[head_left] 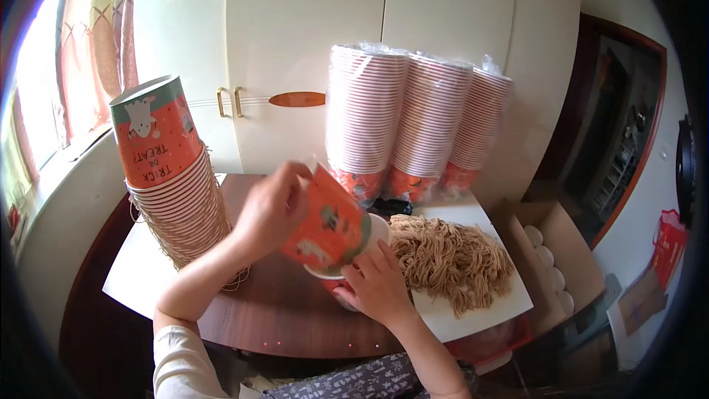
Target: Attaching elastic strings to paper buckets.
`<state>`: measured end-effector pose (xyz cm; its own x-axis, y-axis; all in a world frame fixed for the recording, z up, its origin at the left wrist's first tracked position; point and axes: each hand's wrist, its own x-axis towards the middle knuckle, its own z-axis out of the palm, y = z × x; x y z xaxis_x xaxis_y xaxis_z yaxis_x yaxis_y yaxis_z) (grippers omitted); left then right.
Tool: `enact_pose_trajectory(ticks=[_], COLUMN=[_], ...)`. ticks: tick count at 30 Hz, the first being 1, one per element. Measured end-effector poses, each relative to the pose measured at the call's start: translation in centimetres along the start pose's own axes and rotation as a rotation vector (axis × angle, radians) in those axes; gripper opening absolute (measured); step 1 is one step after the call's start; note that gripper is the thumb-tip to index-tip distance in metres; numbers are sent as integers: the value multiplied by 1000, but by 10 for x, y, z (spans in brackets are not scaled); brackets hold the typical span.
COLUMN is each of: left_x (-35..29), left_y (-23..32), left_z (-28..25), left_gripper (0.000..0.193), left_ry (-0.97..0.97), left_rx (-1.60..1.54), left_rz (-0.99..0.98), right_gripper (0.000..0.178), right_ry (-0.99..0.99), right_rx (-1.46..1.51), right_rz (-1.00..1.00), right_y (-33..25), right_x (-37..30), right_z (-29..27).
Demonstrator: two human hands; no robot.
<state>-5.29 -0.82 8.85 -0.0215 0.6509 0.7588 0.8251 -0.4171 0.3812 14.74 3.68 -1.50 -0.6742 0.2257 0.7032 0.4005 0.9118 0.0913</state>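
Note:
An orange paper cup (325, 218) with a green band is tilted between my hands above the table. My left hand (277, 203) has its fingers closed at the cup's upper left edge; whether they also pinch a cord is hidden. My right hand (378, 281) grips the lower right end, by the green band and white base. Just beneath, partly hidden, is the white rim of another cup (325, 275). To the left stands a tall stack of upside-down cups (173, 177), thin twine hanging around it. A bundle of tan twine (454, 262) lies beside my right hand.
Several plastic-wrapped stacks of cups (365, 114) stand at the table's back. A small black object (394, 207) lies before them. The brown and white table (258, 318) has a curved front edge. An open cardboard box (572, 244) holding white round things is at right.

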Motion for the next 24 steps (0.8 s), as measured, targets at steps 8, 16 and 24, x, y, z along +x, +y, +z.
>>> enact_pose_trajectory(ticks=[8, 16, 24], left_x=[35, -10, -12], left_y=[-82, -160, -178], left_z=[9, 76, 89], left_gripper=[18, 18, 18], left_ry=[156, -296, -318], left_rx=[450, 545, 400], left_rz=[211, 459, 414], right_gripper=[13, 15, 27], right_ry=[-152, -183, 150], right_rx=[31, 207, 367], right_rz=[22, -38, -27], right_y=[9, -20, -15], right_x=[-16, -12, 2], right_z=[18, 3, 11])
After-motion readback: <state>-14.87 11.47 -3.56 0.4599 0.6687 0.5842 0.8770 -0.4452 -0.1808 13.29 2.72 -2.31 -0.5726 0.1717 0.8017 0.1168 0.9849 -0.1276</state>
